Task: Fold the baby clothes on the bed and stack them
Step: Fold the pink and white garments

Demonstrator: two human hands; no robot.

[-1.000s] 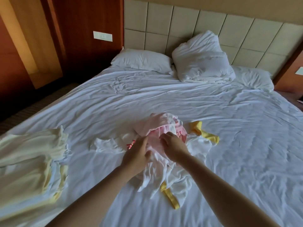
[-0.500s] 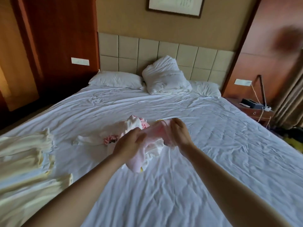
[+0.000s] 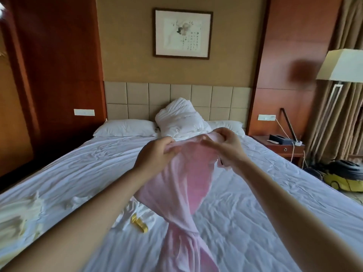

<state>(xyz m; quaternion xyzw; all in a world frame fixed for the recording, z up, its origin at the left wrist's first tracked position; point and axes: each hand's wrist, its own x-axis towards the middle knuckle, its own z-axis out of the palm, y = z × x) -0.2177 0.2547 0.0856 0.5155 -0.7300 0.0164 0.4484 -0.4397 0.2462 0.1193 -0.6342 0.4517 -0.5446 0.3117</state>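
While my left hand (image 3: pixel 155 156) and right hand (image 3: pixel 225 148) pinch the top edge of the pink garment (image 3: pixel 186 173), it hangs twisted above the bed (image 3: pixel 255 213). I should shake the twist out, then spread it flat on the bed, where the unfolded clothes (image 3: pixel 136 212) wait.

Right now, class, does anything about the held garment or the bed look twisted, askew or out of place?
Yes. The pink garment, pinched at its top by the left hand and right hand, is twisted into a rope low down instead of hanging flat. A white garment with yellow trim lies crumpled on the bed.
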